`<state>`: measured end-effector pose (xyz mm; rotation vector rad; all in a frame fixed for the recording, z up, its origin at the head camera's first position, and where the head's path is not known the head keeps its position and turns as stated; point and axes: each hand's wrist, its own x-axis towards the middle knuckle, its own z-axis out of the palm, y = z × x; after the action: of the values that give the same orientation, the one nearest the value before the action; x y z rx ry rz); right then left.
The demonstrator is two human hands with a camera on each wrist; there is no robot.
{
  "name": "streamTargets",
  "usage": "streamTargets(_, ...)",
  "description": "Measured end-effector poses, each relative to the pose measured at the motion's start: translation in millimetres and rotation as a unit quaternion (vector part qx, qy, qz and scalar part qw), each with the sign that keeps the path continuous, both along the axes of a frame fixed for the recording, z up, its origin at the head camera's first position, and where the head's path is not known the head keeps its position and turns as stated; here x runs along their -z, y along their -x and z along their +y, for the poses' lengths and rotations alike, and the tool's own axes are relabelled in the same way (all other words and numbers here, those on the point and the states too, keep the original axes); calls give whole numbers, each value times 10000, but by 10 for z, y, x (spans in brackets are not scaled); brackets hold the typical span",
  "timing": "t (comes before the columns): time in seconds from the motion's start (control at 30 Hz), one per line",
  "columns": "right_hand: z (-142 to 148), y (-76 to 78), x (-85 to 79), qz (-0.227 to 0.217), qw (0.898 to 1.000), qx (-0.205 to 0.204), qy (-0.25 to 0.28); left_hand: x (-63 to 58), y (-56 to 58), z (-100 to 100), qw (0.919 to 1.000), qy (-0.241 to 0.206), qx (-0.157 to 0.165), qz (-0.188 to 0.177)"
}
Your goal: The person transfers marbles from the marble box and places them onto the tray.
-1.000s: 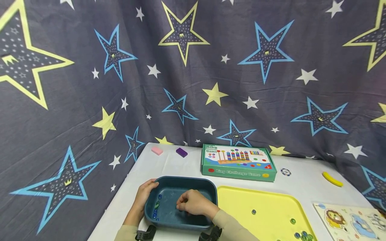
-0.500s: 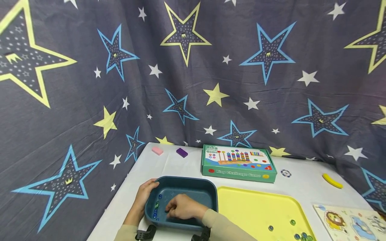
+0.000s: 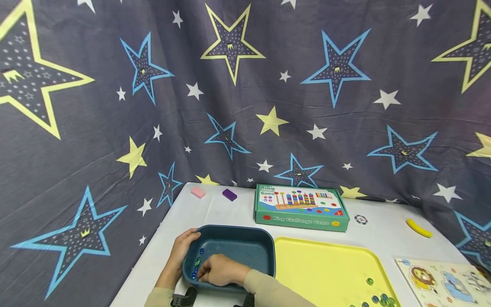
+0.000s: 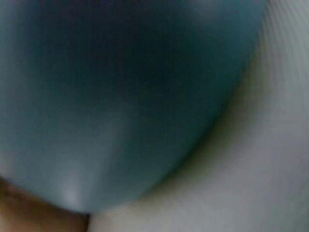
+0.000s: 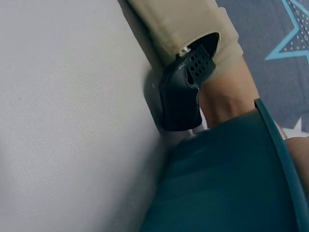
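My left hand [image 3: 181, 251] grips the left end of a dark teal tub [image 3: 243, 241], its thumb over the rim. Inside, along that end, runs a row of blue and green glass marbles [image 3: 197, 262]. My right hand [image 3: 222, 270] reaches into the tub's front left corner, fingertips pinched together beside the row. What it pinches is hidden now; a small dark marble showed at the fingertips earlier. The tub's outer wall [image 4: 120, 121] fills much of the left wrist view. In the right wrist view the tub [image 5: 227, 179] stands before a sleeved arm with a black wrist strap [image 5: 181, 101].
A yellow tray [image 3: 314, 264] adjoins the tub on the right, with several marbles [image 3: 383, 300] near its front right corner. Behind stand a green game box [image 3: 303, 209], a pink block [image 3: 197, 192] and a purple block [image 3: 229, 195]. An animal puzzle board [image 3: 441, 281] lies far right.
My right hand has moved left across the tub to the marble row. A loose marble on the yellow tray has rolled towards the front right. The left hand keeps its hold.
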<state>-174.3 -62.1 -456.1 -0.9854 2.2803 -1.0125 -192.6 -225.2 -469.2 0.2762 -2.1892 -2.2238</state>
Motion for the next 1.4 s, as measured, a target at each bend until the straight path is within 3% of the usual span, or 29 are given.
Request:
streamTargets(0.3, -34, 17, 27, -532, 9985, 41, 139, -18, -14, -13, 9998, 159, -84, -20)
streamTargets(1.1, 34, 28, 5, -522, 9975, 415, 251, -28, 4, -15, 9999, 63, -109, -45)
streamTargets(1.23, 113, 32, -24, -915, 9921, 531, 677, 30, 42, -26, 10000, 3, -81, -45)
streamTargets(1.4, 329, 0, -90, -1546, 9749, 667, 1459, 189, 131, -60, 10000, 32, -85, -23)
